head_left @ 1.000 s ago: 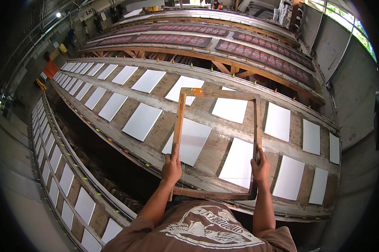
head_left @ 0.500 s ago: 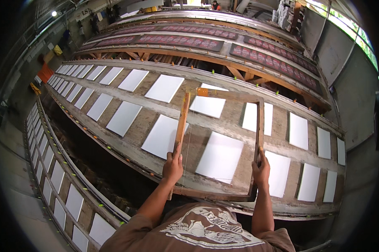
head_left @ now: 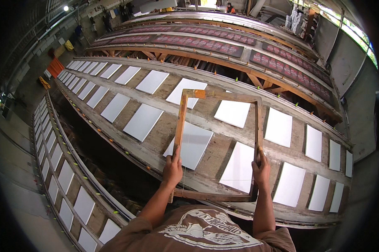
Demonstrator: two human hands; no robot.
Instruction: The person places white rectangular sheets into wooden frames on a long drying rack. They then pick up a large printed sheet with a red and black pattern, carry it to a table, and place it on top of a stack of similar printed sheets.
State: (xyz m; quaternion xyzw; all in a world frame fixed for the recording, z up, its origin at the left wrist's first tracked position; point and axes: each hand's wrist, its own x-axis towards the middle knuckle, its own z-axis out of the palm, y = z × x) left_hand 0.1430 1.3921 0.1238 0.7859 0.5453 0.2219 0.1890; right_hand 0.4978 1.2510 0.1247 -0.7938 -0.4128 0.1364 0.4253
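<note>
A rectangular wooden frame is held up over the long table, tilted and apart from the sheets beneath it. Thin threads run across its opening, and the white sheets show through. An orange patch marks its far left corner. My left hand is closed around the left bar, thumb along the wood. On the opposite bar, my right hand grips at about the same height. Under the opening lie parts of several flat white sheets, arranged in two rows on the brown table.
A second table with white sheets curves along the left, beyond a dark gap. Farther back, other long tables carry dark panels with red prints. Small coloured clips line the table edges. A grey wall stands at the right.
The tables and sheets have shifted rightward in the view, while the frame stays between my hands. The frame now sits farther left along the table. Both grips are unchanged.
</note>
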